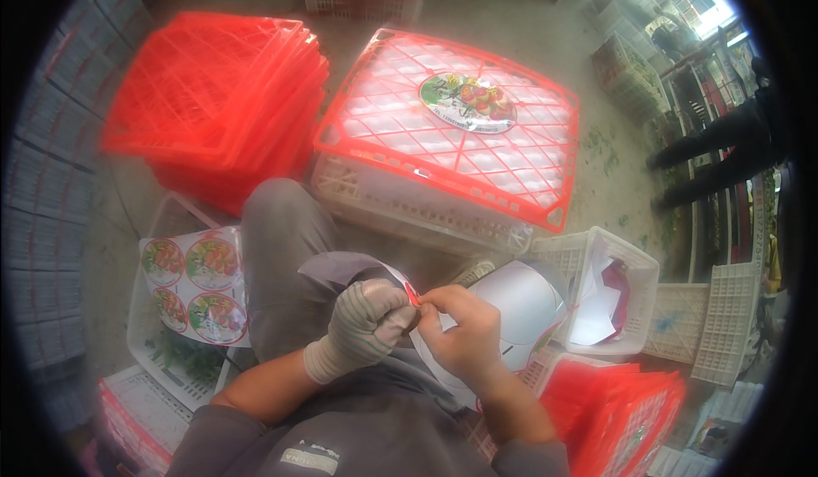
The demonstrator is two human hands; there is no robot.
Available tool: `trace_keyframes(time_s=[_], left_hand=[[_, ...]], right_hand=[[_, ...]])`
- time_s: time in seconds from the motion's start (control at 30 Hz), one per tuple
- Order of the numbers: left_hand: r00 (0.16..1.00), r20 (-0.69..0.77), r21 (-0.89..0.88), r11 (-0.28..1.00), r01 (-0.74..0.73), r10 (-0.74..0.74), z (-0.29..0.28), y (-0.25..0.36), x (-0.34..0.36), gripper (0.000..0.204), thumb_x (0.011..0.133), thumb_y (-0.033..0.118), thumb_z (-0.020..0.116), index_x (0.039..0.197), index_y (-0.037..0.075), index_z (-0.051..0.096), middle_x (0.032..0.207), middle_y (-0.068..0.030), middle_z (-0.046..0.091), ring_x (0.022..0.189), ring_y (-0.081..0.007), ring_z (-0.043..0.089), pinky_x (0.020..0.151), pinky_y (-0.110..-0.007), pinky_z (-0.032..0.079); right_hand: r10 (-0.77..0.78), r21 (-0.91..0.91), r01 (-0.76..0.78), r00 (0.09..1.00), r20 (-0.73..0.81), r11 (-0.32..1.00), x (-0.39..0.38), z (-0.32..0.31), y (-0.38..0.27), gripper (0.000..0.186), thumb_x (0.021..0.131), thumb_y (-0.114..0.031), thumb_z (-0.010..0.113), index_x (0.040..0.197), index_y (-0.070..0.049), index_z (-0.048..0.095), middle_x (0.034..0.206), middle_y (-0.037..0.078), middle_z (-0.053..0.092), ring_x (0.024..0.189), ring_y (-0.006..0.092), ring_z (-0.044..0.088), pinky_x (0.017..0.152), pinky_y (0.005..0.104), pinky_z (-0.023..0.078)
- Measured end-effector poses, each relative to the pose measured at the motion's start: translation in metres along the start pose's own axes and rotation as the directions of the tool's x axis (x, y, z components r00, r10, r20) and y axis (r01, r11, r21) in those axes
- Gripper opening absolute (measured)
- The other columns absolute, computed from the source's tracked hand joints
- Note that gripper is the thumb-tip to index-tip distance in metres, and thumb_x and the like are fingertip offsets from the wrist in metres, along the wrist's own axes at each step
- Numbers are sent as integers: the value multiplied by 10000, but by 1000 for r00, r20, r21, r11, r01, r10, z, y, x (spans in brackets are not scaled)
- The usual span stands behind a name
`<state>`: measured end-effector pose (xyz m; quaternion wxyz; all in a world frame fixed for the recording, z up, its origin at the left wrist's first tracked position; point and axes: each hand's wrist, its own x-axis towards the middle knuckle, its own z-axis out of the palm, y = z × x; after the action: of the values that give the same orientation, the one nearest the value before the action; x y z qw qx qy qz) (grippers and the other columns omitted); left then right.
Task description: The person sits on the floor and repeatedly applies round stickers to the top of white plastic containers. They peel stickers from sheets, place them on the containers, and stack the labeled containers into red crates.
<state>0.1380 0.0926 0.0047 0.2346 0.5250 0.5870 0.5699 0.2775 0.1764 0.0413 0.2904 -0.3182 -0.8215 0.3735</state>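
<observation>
My left hand [366,322], in a pale knitted glove, is closed on the edge of a sticker sheet [345,264] that curls above my lap. My bare right hand [464,332] pinches a small red-rimmed edge of the sheet right against the left fingertips. Whitish, glossy sheet material [511,302] spreads beside and under my right hand; whether it belongs to the same sheet I cannot tell. Another sheet with several round fruit stickers [189,285] lies by my left knee. In front of me a red lattice lid [558,136] covers a white crate [409,200] and carries an oval fruit sticker [469,102].
A stack of red lattice lids [213,93] stands at the far left, more red lids [613,417] at the lower right. A white basket [643,298] at right holds crumpled paper. Another white basket [136,328] with greenery sits at left. A person's legs [724,149] show at the far right.
</observation>
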Motion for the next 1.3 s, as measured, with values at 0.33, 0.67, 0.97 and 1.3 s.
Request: trace_keyframes(time_s=[0.33, 0.67, 0.97, 1.3], left_hand=[[987, 32, 129, 978, -163, 161, -3, -11, 12, 77, 794, 116, 682, 804, 56, 634, 668, -110, 557, 582, -309, 548, 538, -407, 426], [991, 56, 93, 988, -123, 118, 3, -16, 14, 54, 806, 91, 691, 820, 56, 651, 691, -109, 575, 608, -305, 559, 556, -403, 433], [999, 15, -21, 999, 48, -48, 9, -18, 15, 60, 808, 49, 692, 841, 42, 642, 702, -123, 577, 613, -313, 560, 559, -398, 441], [988, 85, 128, 982, -139, 129, 10, -22, 19, 95, 801, 111, 713, 841, 52, 650, 708, -107, 584, 634, -307, 579, 577, -403, 458]], right_hand=[[148, 174, -172, 978, 146, 970, 6, -5, 4, 85, 808, -15, 713, 892, -1, 715, 878, 114, 700, 737, 196, 668, 665, 298, 523], [310, 143, -319, 947, 79, 937, 7, 3, 11, 42, 822, -4, 651, 851, 17, 673, 804, 90, 661, 723, 171, 637, 681, 277, 499], [270, 262, -286, 958, 96, 922, 12, 1, 17, 65, 850, -16, 653, 894, 24, 680, 835, 92, 660, 734, 157, 620, 682, 272, 492], [177, 89, -179, 984, 37, 980, 10, 1, 16, 52, 844, -33, 680, 864, 15, 672, 838, 98, 665, 678, 164, 644, 624, 287, 508]])
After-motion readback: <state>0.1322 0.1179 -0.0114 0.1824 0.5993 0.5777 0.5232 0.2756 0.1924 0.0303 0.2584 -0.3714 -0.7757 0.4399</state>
